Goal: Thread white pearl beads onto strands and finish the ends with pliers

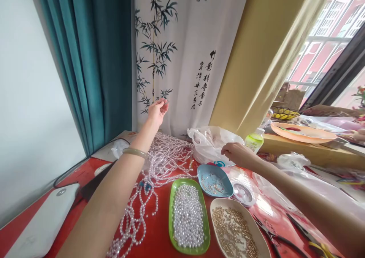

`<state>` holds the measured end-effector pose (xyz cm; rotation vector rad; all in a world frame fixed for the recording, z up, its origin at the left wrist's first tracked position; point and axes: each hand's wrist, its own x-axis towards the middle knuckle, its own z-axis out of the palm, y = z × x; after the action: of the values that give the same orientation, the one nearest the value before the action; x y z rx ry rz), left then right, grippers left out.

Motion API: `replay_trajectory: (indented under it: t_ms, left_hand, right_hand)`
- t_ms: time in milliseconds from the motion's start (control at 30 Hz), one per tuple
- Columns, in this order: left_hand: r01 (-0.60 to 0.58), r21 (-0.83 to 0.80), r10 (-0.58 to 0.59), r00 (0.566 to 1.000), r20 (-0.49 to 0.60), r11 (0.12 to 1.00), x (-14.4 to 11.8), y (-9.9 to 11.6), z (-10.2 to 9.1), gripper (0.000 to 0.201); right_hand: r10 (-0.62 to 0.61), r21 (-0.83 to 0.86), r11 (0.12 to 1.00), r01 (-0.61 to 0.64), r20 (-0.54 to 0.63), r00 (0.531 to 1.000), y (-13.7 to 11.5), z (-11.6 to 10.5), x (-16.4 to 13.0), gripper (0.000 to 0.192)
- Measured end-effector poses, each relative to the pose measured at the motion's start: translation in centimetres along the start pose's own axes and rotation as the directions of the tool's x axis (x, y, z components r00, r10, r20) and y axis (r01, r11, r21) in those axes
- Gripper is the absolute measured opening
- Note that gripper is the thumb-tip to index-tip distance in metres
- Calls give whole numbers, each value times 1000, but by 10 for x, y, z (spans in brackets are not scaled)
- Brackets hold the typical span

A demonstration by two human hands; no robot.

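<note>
My left hand (157,112) is raised over the back of the table with its fingertips pinched together. Whatever it may hold is too small to make out. Below it lies a heap of white pearl bead strands (168,155). My right hand (237,154) is held lower, in front of a white plastic bag (211,142), its fingers curled and closed. What they grip, if anything, is hidden. Nearest below that hand sits a blue dish (216,182) with small metal pieces. A green tray (206,227) holds loose white pearls, and a cream tray (218,203) holds gold beads.
Pliers (270,231) and a yellow-handled tool (308,233) lie at the front right. A white spool (243,193) stands beside the blue dish, and a bottle (254,140) stands farther back. A white phone (42,220) lies on the left. Curtains (182,60) hang behind the table.
</note>
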<state>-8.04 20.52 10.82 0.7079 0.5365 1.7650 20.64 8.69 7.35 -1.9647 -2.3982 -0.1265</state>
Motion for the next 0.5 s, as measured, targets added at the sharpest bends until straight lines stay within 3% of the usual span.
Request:
replay_trajectory:
  t_ms: [67, 167, 233, 333, 400, 500]
  left_hand:
    - [-11, 128, -4, 993, 117, 992, -11, 0, 5, 15]
    - [-22, 388, -103, 948, 300, 922, -36, -20, 18, 14]
    - [-7, 494, -194, 915, 355, 869, -54, -40, 29, 12]
    - [97, 445, -274, 894, 355, 890, -77, -69, 47, 8]
    - [153, 319, -254, 918, 305, 935, -86, -84, 58, 9]
    - [172, 172, -195, 972, 132, 970, -87, -96, 71, 10]
  right_hand:
    - [95, 312, 944, -108, 57, 994, 0, -2, 6, 26]
    - [189, 694, 689, -210, 107, 976, -7, -11, 15, 26]
    - [183, 824, 540, -172, 84, 980, -14, -18, 19, 27]
    - [80, 911, 408, -63, 33, 996, -25, -25, 19, 32]
    - [-41, 935, 354, -10, 27, 999, -33, -30, 15, 34]
    - [-227, 944, 330, 30, 49, 973, -46, -37, 8, 36]
